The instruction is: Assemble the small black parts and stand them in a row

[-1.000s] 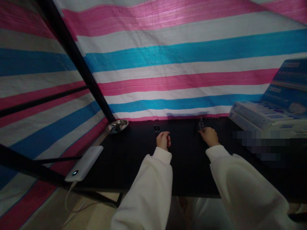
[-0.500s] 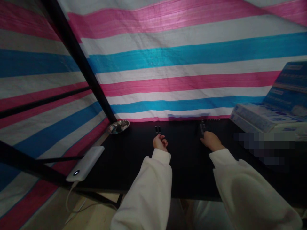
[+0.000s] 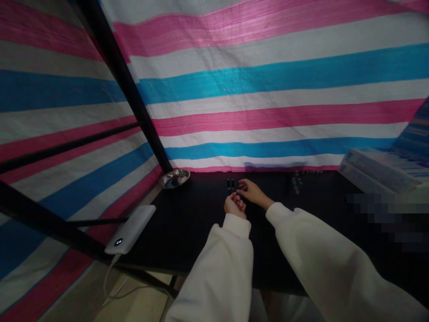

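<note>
Hands are close together near the far edge of the black tabletop point(image 3: 201, 241): the left hand point(image 3: 235, 205) is curled loosely, and I can't tell if it's holding anything, while the right hand point(image 3: 253, 192) is open, fingers stretched left and apparently empty, just beside two small dark pieces point(image 3: 230, 184). From where I'm sitting, dark bits on a black top are tough to make out, so slow fingertip work beats grabbing. More small clustered pieces point(image 3: 296, 182) sit farther right, and a steel dish point(image 3: 174, 178) sits far left.
</note>
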Tool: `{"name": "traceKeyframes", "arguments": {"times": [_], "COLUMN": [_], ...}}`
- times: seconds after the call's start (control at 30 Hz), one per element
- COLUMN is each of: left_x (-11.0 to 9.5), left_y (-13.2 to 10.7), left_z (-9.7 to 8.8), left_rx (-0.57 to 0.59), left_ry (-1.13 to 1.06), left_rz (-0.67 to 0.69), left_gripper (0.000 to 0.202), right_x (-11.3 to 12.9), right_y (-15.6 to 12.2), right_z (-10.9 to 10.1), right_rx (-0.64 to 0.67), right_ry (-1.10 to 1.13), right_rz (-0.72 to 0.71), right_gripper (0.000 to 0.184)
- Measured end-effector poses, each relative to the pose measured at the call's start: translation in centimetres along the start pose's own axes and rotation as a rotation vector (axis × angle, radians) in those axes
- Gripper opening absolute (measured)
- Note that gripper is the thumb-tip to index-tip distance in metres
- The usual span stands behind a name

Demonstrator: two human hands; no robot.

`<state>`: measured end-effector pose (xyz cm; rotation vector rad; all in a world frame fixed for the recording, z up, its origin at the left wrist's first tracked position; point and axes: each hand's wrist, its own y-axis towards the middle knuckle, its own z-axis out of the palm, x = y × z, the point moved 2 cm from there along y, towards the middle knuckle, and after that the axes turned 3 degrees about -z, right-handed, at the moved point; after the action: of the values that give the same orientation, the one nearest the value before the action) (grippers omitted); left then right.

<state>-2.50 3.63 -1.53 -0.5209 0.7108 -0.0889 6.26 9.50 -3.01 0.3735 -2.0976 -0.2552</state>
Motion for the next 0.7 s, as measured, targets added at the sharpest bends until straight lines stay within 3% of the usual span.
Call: {"name": "traceKeyframes", "arguments": {"times": [0.17, 0.3, 0.4, 0.53, 0.7], "left_x": [0.2, 0.2, 0.2, 0.2, -0.2], "left_y": [-0.2, -0.5, -0.6, -0.6, -0.9], "left_z": [0.0, 0.1, 0.1, 0.3, 0.7], "left_rx": [0.0, 0.011, 0.029, 0.044, 0.068], "left_ry": [-0.008, -0.047, -0.058, -0.047, -0.013], "left_rz": [-0.006, -0.024, -0.032, -0.056, -0.098], "left_gripper": [0.005, 0.004, 0.004, 0.003, 0.011], "right_x": [-0.3, 0.1, 0.2, 0.5, 1.7], "right_y": [2.0, 2.3, 2.0, 1.0, -1.0], "right_z": [2.0, 2.2, 1.9, 1.0, -1.5], "right_rx": [-0.023, -0.024, -0.022, 0.007, 0.0], "right_ry": [-0.003, -0.101, -0.066, 0.157, 0.284], "right_rz": [0.002, -0.004, 0.009, 0.061, 0.112], "right_gripper": [0.036, 0.014, 0.011, 0.018, 0.03]}}
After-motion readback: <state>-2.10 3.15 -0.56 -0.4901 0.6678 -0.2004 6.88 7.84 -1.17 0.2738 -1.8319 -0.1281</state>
